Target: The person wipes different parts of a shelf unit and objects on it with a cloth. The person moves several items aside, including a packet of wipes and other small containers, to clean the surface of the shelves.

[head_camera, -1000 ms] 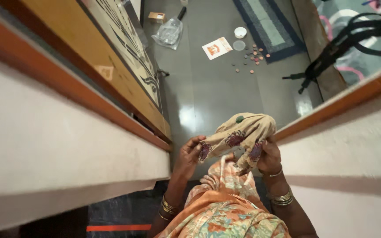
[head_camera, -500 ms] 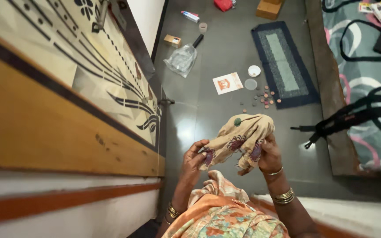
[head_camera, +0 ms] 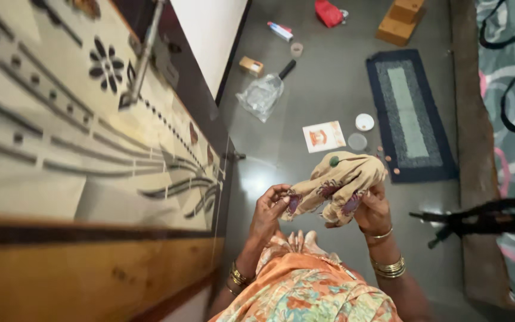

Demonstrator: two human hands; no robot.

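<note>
Both hands — left hand (head_camera: 267, 210), right hand (head_camera: 372, 210) — gripped a bunched beige floral cloth (head_camera: 336, 186). A striped mat (head_camera: 409, 113) lay far right.

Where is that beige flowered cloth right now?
In the head view, the beige flowered cloth is bunched at centre frame, held up between the left hand and the right hand, above the grey floor.

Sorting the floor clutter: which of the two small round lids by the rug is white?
The white lid, farther from the hands; the other lid beside the card is greyish.
</note>
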